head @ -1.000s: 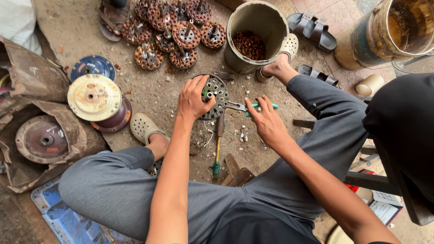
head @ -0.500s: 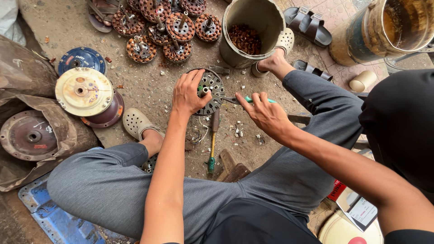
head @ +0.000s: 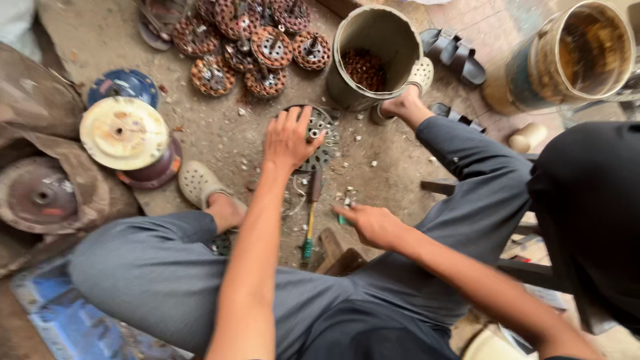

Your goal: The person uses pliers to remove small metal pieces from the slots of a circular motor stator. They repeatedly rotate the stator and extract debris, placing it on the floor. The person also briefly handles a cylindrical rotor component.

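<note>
Left hand (head: 288,139) clamps flat on the perforated metal disc (head: 319,137) on the floor; right hand (head: 373,225) has dropped back, fingers now pinching the green-handled tool (head: 343,218).

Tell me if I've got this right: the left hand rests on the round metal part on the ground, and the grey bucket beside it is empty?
Not quite. The head view shows the bucket holds reddish-brown pieces. The left hand does rest on the round metal part on the ground.
</note>
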